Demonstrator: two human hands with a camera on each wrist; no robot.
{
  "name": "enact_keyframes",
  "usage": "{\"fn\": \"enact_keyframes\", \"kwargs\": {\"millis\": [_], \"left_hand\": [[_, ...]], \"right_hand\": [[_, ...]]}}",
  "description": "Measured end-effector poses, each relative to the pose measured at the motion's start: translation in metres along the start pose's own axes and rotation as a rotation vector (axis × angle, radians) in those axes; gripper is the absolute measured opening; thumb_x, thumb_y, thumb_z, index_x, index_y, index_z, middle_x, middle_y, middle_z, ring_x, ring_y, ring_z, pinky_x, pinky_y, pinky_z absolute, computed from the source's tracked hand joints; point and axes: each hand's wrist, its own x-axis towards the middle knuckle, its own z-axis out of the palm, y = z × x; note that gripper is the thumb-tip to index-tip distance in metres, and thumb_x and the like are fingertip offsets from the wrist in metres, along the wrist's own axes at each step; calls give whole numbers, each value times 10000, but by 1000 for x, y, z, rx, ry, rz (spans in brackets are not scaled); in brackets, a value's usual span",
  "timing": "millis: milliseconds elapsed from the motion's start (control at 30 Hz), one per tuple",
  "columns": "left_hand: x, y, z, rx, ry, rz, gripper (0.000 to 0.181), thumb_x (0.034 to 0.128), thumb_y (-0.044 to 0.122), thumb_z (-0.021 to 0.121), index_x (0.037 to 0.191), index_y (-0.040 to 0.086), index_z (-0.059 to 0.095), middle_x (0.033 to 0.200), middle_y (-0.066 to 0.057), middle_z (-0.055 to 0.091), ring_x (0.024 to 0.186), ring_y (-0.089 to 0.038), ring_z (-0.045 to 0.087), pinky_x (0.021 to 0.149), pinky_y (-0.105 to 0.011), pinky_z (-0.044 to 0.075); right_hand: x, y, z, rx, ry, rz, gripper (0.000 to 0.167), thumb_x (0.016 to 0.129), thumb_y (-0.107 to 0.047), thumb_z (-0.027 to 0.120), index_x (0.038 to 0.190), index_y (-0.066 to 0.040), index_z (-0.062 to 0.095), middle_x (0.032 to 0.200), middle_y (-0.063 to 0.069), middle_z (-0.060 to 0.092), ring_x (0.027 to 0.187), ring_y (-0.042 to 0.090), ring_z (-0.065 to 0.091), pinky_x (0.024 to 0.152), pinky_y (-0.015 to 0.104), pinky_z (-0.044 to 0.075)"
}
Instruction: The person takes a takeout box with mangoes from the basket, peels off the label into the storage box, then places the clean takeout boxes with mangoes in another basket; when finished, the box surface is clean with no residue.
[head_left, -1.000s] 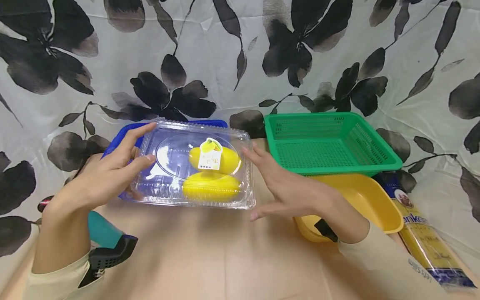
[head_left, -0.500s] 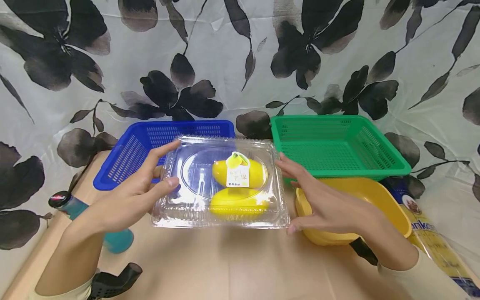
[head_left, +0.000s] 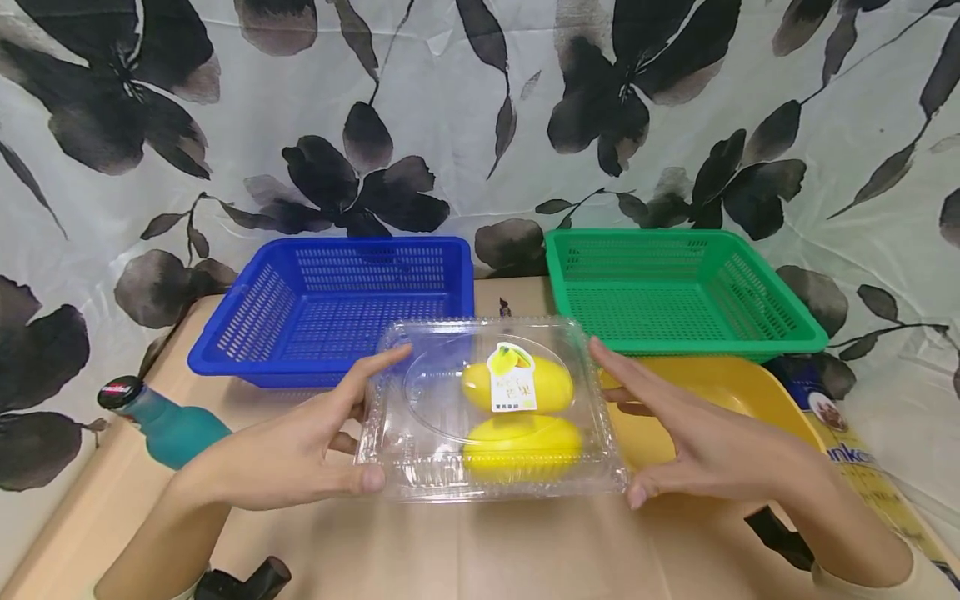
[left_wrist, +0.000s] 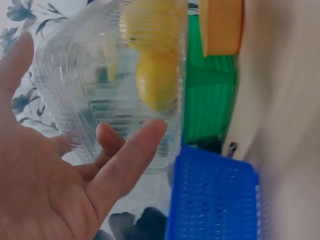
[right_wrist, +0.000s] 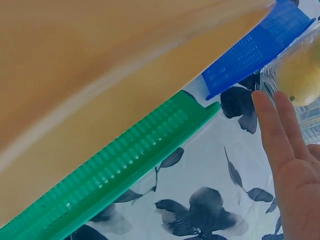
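Note:
A clear plastic clamshell box [head_left: 431, 454] is held up above the table, tilted towards me. Inside lie two yellow mangoes [head_left: 522, 448] at its right half, and a white fruit label sits on the lid. My left hand [head_left: 288, 450] grips the left side, thumb at the front corner and fingers at the back edge and underneath. My right hand [head_left: 697, 442] holds the right side between thumb and fingers. In the left wrist view the box [left_wrist: 75, 90] rests against the left fingers. The right wrist view shows two fingertips at the box's edge [right_wrist: 267, 75].
Behind the box stand a blue basket [head_left: 258, 312] and a green basket [head_left: 686, 342]. A yellow tub [head_left: 720, 392] sits at right, partly behind my right hand, beside a yellow-and-blue bag [head_left: 851, 454]. A teal bottle [head_left: 180, 433] with black cap lies left. Floral cloth [head_left: 480, 125] hangs behind.
Both hands and the box have moved right and closer to me, away from the blue basket, which now shows almost whole. The right hand has settled along the box's right side.

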Motion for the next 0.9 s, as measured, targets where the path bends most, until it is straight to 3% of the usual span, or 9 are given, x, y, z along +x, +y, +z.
{"fn": "enact_keyframes", "kwargs": {"millis": [200,333,467,600,700,900], "left_hand": [[4,-5,14,39,-39,-26,1045,904,348,800,1600,487,34,1442,-101,478,1170,-196,626,938,-357,569],[1,-7,21,77,-69,-47,1028,915,418,773,1602,487,12,1470,-92,443,1244,-253,566,985,-406,554],[-1,-13,25,88,-90,-28,1014,927,456,749,1621,441,9,1485,-92,432,1236,-252,574,996,-389,553],[3,-23,31,36,-119,-23,1004,938,421,749,1630,396,22,1329,-107,515,1140,-189,621,946,-327,572],[7,-30,35,10,-134,-40,1012,935,391,762,1627,386,24,1118,-81,547,1005,-135,665,878,-310,589],[11,-39,40,25,-116,-64,1039,911,428,779,1639,373,40,1101,-63,560,959,-134,667,859,-311,591]], "right_hand": [[-16,3,2,4,-1,-18,1248,773,-357,896,1669,-294,28,1731,-44,93,1339,238,575,975,379,573],[-20,6,9,55,-22,-18,1230,784,-295,894,1670,-281,42,1732,-25,91,1355,240,559,989,331,560],[-21,12,19,100,-50,19,1201,801,-317,879,1669,-299,48,1733,-54,86,1418,202,498,1042,305,520],[-20,19,28,10,-61,50,1223,771,-382,887,1668,-311,57,1729,-80,105,1503,246,376,1108,353,472],[-20,22,31,-88,-58,55,1242,748,-451,880,1667,-311,56,1727,-70,115,1529,289,310,1132,415,446],[-18,27,36,-127,-81,90,1197,762,-582,809,1665,-321,68,1726,-62,119,1545,275,275,1153,487,391]]}}
